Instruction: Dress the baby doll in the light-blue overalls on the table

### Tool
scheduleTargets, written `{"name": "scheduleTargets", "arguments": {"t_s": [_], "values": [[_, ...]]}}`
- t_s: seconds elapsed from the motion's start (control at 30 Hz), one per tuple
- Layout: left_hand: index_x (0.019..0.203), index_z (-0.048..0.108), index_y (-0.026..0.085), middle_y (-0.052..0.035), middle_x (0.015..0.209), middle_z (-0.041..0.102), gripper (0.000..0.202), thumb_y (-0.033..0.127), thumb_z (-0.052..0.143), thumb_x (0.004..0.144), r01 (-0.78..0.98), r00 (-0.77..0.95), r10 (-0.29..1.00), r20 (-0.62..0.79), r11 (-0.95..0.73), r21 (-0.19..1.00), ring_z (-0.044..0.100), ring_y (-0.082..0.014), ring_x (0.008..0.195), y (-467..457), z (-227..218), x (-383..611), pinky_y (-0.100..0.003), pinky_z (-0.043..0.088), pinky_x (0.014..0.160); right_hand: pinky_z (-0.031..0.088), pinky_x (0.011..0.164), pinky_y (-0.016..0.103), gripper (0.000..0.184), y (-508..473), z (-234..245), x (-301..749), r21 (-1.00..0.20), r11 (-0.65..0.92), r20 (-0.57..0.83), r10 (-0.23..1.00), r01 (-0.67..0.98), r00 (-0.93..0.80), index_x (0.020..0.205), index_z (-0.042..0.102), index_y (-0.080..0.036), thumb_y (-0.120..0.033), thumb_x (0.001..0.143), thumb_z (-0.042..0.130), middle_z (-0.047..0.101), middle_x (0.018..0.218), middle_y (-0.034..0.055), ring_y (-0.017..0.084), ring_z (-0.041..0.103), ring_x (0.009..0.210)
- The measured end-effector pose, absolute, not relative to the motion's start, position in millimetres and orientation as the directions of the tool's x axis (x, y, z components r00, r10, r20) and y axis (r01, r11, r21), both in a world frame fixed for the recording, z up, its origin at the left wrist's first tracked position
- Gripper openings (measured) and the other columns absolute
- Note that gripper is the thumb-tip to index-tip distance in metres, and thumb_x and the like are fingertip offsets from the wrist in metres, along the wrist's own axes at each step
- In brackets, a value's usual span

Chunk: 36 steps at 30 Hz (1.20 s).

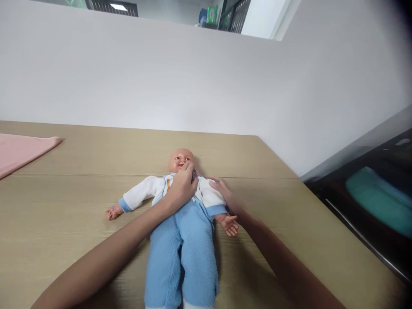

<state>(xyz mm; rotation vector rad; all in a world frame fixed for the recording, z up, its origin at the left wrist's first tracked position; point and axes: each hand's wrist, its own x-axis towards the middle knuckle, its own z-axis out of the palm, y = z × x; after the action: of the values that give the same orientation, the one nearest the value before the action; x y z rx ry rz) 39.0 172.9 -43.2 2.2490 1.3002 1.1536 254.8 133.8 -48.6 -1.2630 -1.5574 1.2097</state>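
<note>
A baby doll [183, 240] lies on its back on the table, its head away from me. It wears fuzzy blue trousers and a white top with blue cuffs, arms spread out sideways. My left hand [184, 183] rests over the upper chest, its fingers bent together at the collar just below the chin. What those fingertips pinch, if anything, is hidden. On the other side, my right hand [223, 192] touches the white sleeve [210, 193] near the shoulder, fingers stretched out.
The wooden table [80, 240] meets a white wall [144, 73] at the back. A pink cloth [22, 150] lies at the far left. Beyond the table's right edge is a dark, glossy-edged object with a teal item [380, 199] on or in it.
</note>
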Motion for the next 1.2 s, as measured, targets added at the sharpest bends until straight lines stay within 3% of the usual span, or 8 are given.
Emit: {"name": "scheduleTargets", "arguments": {"t_s": [0.1,0.23,0.47,0.6,0.8,0.87,0.97,1.2], "values": [[0.101,0.054,0.026,-0.0098,0.114,0.070,0.029,-0.002,0.058,0.091,0.624,0.277,0.834,0.477,-0.534,0.571,0.067,-0.0287,0.101,170,-43,40,-0.041,0.053,0.087,0.068,0.100,0.046,0.084,109,-28,277,-0.938,0.037,-0.060,0.962,0.344,-0.268,0.162,0.062,-0.029,-0.058,0.088,0.089,0.078,0.148,0.0118,0.033,0.078,0.121],[0.102,0.054,0.026,-0.0126,0.122,0.069,0.028,-0.001,0.057,0.092,0.654,0.284,0.847,0.449,-0.513,0.555,0.067,-0.0302,0.105,168,-40,39,-0.043,0.054,0.090,0.066,0.095,0.048,0.056,98,-1,323,-0.839,0.086,-0.062,0.966,0.537,-0.252,0.136,0.085,-0.030,-0.051,0.084,0.091,0.084,0.137,0.0097,0.037,0.078,0.113],[0.109,0.057,0.024,-0.0092,0.110,0.073,0.020,0.006,0.056,0.100,0.608,0.305,0.847,0.436,-0.526,0.595,0.069,-0.0285,0.102,162,-34,38,-0.041,0.054,0.090,0.067,0.085,0.046,0.060,119,-25,375,-0.924,-0.014,-0.090,0.979,0.382,-0.182,0.122,0.088,-0.023,-0.059,0.075,0.101,0.088,0.117,0.0129,0.037,0.080,0.103],[0.123,0.062,0.020,-0.0156,0.125,0.074,0.014,0.024,0.062,0.109,0.677,0.330,0.824,0.460,-0.546,0.493,0.065,-0.0371,0.125,139,-25,25,-0.051,0.051,0.107,0.067,0.090,0.054,0.059,124,-49,376,-0.921,0.023,-0.055,0.980,0.388,-0.189,0.120,0.086,-0.024,-0.064,0.079,0.097,0.087,0.116,0.0135,0.040,0.082,0.103],[0.130,0.064,0.024,-0.0130,0.136,0.073,0.021,0.033,0.052,0.116,0.677,0.145,0.836,0.530,-0.474,0.563,0.063,-0.0348,0.128,93,-34,-31,-0.052,0.047,0.114,0.046,0.120,0.066,0.044,98,-38,326,-0.618,0.410,0.468,0.878,0.671,-0.105,0.126,0.080,-0.026,-0.056,0.094,0.081,0.080,0.135,0.0163,0.045,0.067,0.133],[0.126,0.063,0.023,-0.0131,0.127,0.074,0.022,0.034,0.046,0.117,0.661,0.010,0.875,0.483,-0.368,0.653,0.066,-0.0343,0.121,82,-48,-52,-0.051,0.050,0.109,0.053,0.107,0.056,0.021,82,-31,296,-0.631,0.486,0.439,0.867,0.605,-0.238,0.111,0.080,-0.029,-0.047,0.104,0.071,0.083,0.113,0.0109,0.037,0.073,0.111],[0.121,0.062,0.023,-0.0138,0.121,0.074,0.023,0.037,0.045,0.115,0.647,-0.073,0.916,0.394,-0.257,0.718,0.067,-0.0353,0.117,68,-67,-74,-0.053,0.050,0.106,0.053,0.098,0.049,0.022,72,-30,260,-0.729,0.495,0.352,0.863,0.473,-0.361,0.095,0.078,-0.030,-0.049,0.104,0.074,0.079,0.097,0.0072,0.033,0.069,0.099],[0.104,0.063,0.025,-0.0070,0.107,0.071,0.036,0.055,0.048,0.115,0.524,0.082,0.974,0.211,-0.222,0.823,0.063,-0.0325,0.106,54,-70,-84,-0.050,0.048,0.103,0.060,0.090,0.045,0.051,99,-74,239,-0.999,0.015,0.022,0.988,-0.043,-0.153,0.091,0.066,-0.029,-0.079,0.088,0.077,0.073,0.092,0.0036,0.029,0.068,0.090]]}}
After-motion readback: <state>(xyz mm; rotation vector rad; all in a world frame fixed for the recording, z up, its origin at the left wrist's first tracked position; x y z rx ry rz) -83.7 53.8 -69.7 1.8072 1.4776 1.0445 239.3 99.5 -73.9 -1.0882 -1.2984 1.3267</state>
